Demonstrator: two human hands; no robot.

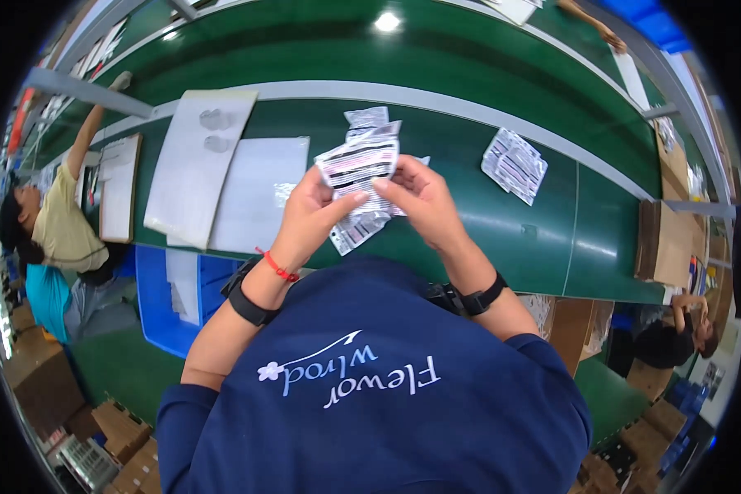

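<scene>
- Left hand (311, 210): thumb and fingers pinch the left side of a small stack of clear plastic sachets with dark printed stripes (359, 169). Red cord bracelet (277, 267) and black wrist strap (247, 305) sit on that forearm.
- Right hand (420, 202): fingers curl behind the stack, thumb presses on its front right edge. Black strap (482, 298) on this wrist.
- Stack sits between both hands, held above the near edge of the green belt surface (502, 222), not touching it; lower sachets droop below the thumbs.
- Judgement: sorting goes best with one thumb sliding a single sachet off while the other hand clamps the rest; the film looks slippery, so a light, even pinch should prevent fanning or drops.
- On the surface, left of the hands: flat white plastic sheets (222, 185), overlapping.
- Right, well apart from the hands: another loose sachet bundle (514, 165).
- Just beyond the hands: a few more sachets (365, 118) near the grey rail (469, 107).
- Far left: a person in a tan shirt (62, 226) reaches upward.
</scene>
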